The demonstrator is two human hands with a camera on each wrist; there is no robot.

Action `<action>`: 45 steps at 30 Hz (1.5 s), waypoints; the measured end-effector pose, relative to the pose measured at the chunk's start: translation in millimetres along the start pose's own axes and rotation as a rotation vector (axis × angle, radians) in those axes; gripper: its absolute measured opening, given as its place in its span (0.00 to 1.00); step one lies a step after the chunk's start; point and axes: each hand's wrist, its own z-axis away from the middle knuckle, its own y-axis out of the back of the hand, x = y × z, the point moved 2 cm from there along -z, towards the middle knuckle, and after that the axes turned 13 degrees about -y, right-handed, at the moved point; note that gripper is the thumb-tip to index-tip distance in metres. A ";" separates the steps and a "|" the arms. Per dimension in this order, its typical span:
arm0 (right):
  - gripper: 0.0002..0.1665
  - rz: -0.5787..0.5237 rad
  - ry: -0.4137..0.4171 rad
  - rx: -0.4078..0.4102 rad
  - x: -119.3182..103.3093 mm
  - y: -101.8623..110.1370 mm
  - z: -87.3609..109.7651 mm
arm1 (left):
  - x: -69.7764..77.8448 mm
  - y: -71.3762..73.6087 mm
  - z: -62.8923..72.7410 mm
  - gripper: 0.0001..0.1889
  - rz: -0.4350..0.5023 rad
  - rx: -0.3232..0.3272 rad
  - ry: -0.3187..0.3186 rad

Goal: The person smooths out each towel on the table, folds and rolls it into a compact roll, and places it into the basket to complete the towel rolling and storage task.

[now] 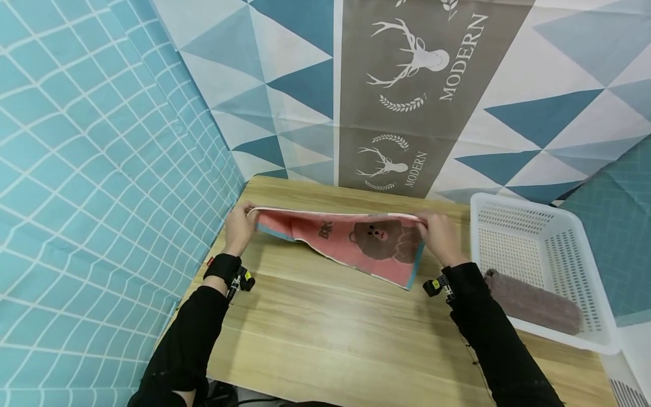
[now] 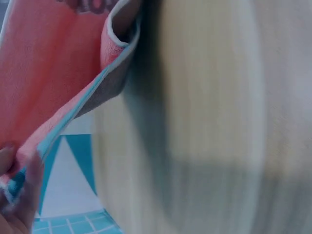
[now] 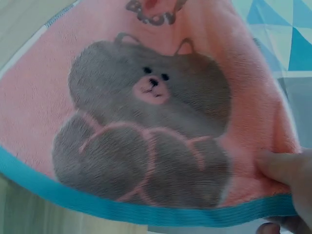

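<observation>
A pink bear-print towel (image 1: 343, 240) is held over the wooden table (image 1: 325, 333), its upper corners pinched by the left hand (image 1: 239, 229) and right hand (image 1: 441, 237). A rolled grey-brown towel (image 1: 534, 305) in a white basket (image 1: 516, 217) is shown only by the head view.

Towel (image 1: 335, 237) over table (image 1: 325, 328), left of basket (image 1: 519, 217)

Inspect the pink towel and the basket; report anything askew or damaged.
No damage shows. In the head view the pink towel hangs lopsided, reaching lower by the right hand than by the left hand, likely from how it is held. The rolled brown towel in the white basket looks fine.
</observation>
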 end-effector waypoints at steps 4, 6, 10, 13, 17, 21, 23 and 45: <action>0.13 -0.063 0.041 0.181 -1.0 16.7 -6.4 | 11.6 9.5 -15.0 0.10 0.136 0.131 -0.087; 0.15 -0.100 0.099 0.255 -2.8 23.8 -7.4 | 16.3 15.7 -19.7 0.08 0.186 0.210 -0.142; 0.14 -0.146 0.232 0.314 0.6 30.6 0.6 | 13.9 23.3 -13.8 0.06 0.227 0.302 -0.233; 0.14 -0.159 0.297 0.250 10.4 31.8 14.5 | 2.3 27.1 4.0 0.05 0.206 0.248 -0.281; 0.15 -0.097 0.311 0.035 30.1 28.0 43.5 | -18.1 37.6 39.7 0.05 0.181 -0.038 -0.293; 0.14 -0.059 0.260 -0.198 51.1 19.7 75.5 | -36.8 46.4 75.2 0.03 0.186 -0.410 -0.236; 0.11 -0.073 0.228 -0.292 59.8 14.5 86.6 | -43.0 47.5 88.7 0.03 0.217 -0.555 -0.184; 0.07 0.160 0.189 -0.670 60.3 -38.3 97.2 | -78.7 -1.8 135.6 0.06 0.287 -0.638 -0.100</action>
